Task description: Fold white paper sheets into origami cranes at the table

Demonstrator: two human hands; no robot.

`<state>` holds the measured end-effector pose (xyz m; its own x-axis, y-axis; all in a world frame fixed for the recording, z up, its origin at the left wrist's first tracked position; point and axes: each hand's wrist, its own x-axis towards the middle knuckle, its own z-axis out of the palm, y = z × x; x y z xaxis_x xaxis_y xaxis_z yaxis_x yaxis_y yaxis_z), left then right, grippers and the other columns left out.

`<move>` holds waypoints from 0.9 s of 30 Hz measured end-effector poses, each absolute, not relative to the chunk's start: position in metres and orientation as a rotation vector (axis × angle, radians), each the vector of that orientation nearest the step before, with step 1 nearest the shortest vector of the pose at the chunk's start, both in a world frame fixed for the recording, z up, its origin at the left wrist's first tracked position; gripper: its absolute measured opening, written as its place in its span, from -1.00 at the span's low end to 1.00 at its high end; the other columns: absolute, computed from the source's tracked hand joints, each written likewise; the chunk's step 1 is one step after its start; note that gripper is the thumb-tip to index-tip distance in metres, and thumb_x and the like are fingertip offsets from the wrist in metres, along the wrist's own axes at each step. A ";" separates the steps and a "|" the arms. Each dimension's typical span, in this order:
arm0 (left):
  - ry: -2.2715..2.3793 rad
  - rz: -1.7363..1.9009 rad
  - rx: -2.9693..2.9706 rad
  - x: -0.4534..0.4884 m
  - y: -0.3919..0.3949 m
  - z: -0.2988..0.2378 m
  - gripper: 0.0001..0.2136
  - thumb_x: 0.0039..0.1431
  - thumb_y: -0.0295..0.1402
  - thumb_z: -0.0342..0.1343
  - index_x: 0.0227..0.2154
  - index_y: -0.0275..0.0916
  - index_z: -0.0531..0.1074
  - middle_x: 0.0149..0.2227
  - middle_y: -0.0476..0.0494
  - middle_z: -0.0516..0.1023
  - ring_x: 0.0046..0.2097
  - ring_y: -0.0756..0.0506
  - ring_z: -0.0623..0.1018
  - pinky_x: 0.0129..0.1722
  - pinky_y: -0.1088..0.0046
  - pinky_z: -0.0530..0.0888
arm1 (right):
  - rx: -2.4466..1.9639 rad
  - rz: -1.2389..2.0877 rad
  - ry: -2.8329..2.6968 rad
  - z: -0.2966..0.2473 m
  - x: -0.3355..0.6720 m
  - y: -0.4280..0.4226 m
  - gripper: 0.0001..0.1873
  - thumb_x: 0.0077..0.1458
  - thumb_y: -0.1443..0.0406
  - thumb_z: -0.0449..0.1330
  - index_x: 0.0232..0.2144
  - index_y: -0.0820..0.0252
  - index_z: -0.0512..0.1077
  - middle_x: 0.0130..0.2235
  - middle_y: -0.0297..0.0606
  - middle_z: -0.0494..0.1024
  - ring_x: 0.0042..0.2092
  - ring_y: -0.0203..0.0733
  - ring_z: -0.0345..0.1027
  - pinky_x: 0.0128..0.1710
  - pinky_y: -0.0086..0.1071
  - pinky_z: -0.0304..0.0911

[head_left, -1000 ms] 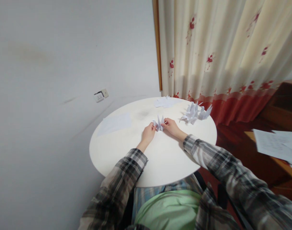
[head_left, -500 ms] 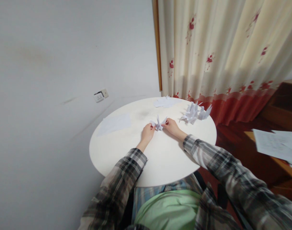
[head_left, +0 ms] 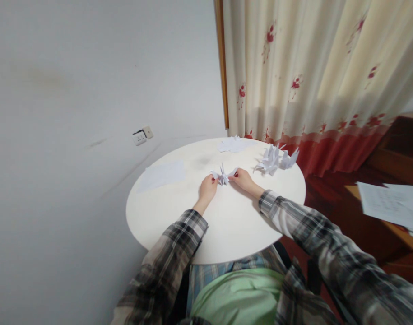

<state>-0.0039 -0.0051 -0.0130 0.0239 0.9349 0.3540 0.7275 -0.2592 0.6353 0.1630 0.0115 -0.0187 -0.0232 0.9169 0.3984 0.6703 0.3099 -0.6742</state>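
A white folded paper crane (head_left: 223,178) is held upright between my two hands, just over the middle of the round white table (head_left: 233,225). My left hand (head_left: 208,187) is closed, pinching the crane's left wing between thumb and fingers. On the other side, my right hand (head_left: 243,179) pinches the right wing. Both wings spread outward, and a thin point of folded paper stands up between them. My fingers cover parts of the wings.
Several folded paper cranes (head_left: 271,160) are clustered at the table's right. White paper sheets (head_left: 164,174) lie at the left, with more paper (head_left: 235,144) at the far edge. A wall with a socket (head_left: 139,138) borders the left; a curtain (head_left: 294,90) hangs behind. Papers (head_left: 389,203) rest on wooden furniture at right.
The crane's wings have been drawn outward and lower, from steeply raised to more spread. Both hands keep their pinch and have barely moved.
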 end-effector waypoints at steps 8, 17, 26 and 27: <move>1.728 1.054 2.013 -0.003 -0.008 -0.010 -0.89 0.09 -0.38 -0.03 -0.42 -0.25 0.38 -0.32 -0.12 0.52 -0.26 -0.05 0.49 -0.30 0.49 0.35 | -1.430 0.393 -1.773 -0.018 0.163 0.011 -0.85 -0.12 0.26 0.19 -0.49 0.28 0.43 -0.43 -0.23 0.49 -0.43 -0.27 0.30 -0.41 -0.44 0.14; 1.745 1.091 2.019 -0.006 -0.005 -0.016 -0.91 0.08 -0.36 -0.02 -0.42 -0.24 0.34 -0.36 -0.10 0.50 -0.31 -0.03 0.48 -0.33 0.49 0.35 | -1.408 0.408 -1.774 -0.018 0.163 0.011 -0.85 -0.12 0.27 0.21 -0.50 0.30 0.40 -0.45 -0.25 0.47 -0.44 -0.32 0.25 -0.42 -0.47 0.12; 1.637 1.159 2.051 -0.006 0.006 -0.023 -0.92 0.03 -0.41 0.00 -0.43 -0.29 0.36 -0.34 -0.16 0.46 -0.32 -0.04 0.46 -0.31 0.45 0.35 | -1.292 0.467 -1.802 -0.019 0.161 0.011 -0.90 -0.11 0.34 0.18 -0.48 0.29 0.37 -0.45 -0.29 0.45 -0.43 -0.34 0.24 -0.40 -0.49 0.11; 1.605 1.159 2.034 -0.006 0.006 -0.023 -0.92 0.03 -0.41 0.00 -0.44 -0.29 0.37 -0.35 -0.16 0.46 -0.32 -0.05 0.46 -0.30 0.45 0.35 | -1.289 0.468 -1.804 -0.019 0.161 0.011 -0.90 -0.11 0.33 0.18 -0.48 0.29 0.37 -0.45 -0.29 0.45 -0.43 -0.34 0.24 -0.39 -0.48 0.11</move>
